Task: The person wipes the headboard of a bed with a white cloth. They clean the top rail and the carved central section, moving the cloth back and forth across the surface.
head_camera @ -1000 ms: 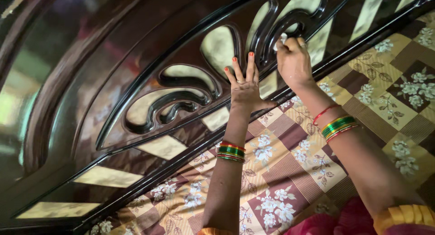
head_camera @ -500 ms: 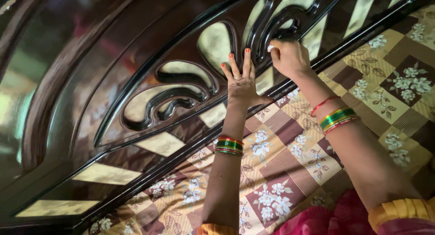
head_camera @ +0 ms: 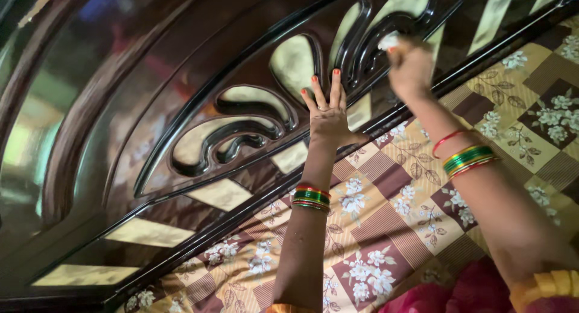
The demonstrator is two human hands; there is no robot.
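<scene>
Mid-frame, the left hand (head_camera: 329,111) presses flat, fingers spread, on the carved headboard (head_camera: 199,108). Farther up right, the right hand (head_camera: 410,66) pinches a white cloth (head_camera: 389,40) (blurred); snagging in the scrollwork could yank it loose.

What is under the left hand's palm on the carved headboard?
The left hand lies flat, fingers spread, on the dark glossy headboard beside a cream cut-out. The wood beneath the palm is covered. The right hand grips a white cloth higher up.
</scene>
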